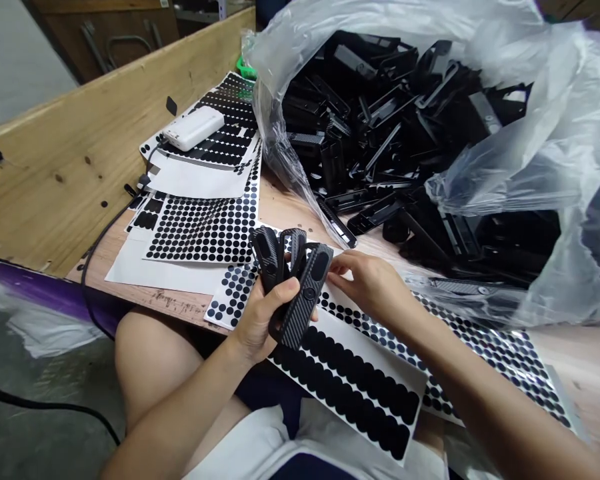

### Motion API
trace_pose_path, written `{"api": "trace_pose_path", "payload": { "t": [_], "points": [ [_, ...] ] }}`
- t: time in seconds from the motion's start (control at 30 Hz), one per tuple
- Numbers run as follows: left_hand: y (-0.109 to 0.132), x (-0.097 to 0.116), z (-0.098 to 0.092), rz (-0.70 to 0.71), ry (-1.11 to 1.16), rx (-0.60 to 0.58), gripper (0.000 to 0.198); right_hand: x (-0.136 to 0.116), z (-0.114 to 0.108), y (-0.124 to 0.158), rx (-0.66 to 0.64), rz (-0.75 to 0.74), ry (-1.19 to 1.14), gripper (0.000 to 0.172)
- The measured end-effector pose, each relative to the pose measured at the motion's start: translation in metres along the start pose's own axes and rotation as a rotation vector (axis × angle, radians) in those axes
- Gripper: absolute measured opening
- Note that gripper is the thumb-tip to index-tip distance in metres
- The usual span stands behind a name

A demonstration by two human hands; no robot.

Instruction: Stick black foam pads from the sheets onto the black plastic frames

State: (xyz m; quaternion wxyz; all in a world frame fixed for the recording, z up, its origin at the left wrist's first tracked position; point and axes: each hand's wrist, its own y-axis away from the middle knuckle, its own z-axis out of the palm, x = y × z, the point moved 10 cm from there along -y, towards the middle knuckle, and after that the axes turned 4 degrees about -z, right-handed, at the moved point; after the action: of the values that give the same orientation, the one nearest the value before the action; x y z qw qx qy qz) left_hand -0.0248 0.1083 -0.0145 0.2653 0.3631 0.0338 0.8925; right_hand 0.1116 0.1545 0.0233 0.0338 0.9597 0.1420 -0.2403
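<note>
Hands at centre frame. Left hand (263, 313), forearm rising from lower left, grasps a fanned cluster of black textured pieces (305, 303), thumb across their front. Right hand (373, 280), forearm slanting in from lower right, fingertips bunched at the cluster's right side; cannot tell if they pinch anything. Below, dotted sheet (360, 380). Beyond, on worktop (287, 200), upper right: plastic bag (575, 133) of black parts (380, 120).

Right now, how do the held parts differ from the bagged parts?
The held parts are fanned in the left hand; the bagged parts lie jumbled in the plastic bag. The held parts show textured faces; many bagged parts show hollow insides. Both look mostly black and elongated.
</note>
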Motion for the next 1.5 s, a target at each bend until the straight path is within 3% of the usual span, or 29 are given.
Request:
{"api": "trace_pose_path", "payload": {
  "t": [0.27,0.4,0.47,0.53,0.77,1.1,1.5],
  "points": [
    [0.0,0.0,-0.003,0.005,0.014,0.042,0.046,0.002,0.0,-0.021,-0.168,-0.042,-0.173,0.012],
    [0.0,-0.002,-0.002,0.001,0.032,0.032,0.049,0.011,0.007,0.004,-0.187,0.244,-0.782,0.032],
    [-0.001,-0.004,-0.001,0.0,0.042,0.022,0.048,-0.001,0.014,0.021,-0.216,0.351,-1.047,0.035],
    [0.0,-0.003,-0.002,0.02,0.068,0.047,0.05,-0.018,0.015,0.031,-0.221,0.374,-1.136,0.034],
    [0.0,-0.004,-0.003,0.037,0.101,0.083,0.058,-0.032,0.006,0.028,-0.054,0.372,-1.069,0.04],
    [0.001,-0.003,-0.005,0.047,0.089,0.085,0.057,-0.042,-0.005,0.023,0.001,0.302,-0.937,0.048],
    [0.002,-0.003,-0.009,0.046,0.1,0.135,0.062,-0.051,-0.017,0.022,0.036,0.211,-0.777,0.036]
  ]
}}
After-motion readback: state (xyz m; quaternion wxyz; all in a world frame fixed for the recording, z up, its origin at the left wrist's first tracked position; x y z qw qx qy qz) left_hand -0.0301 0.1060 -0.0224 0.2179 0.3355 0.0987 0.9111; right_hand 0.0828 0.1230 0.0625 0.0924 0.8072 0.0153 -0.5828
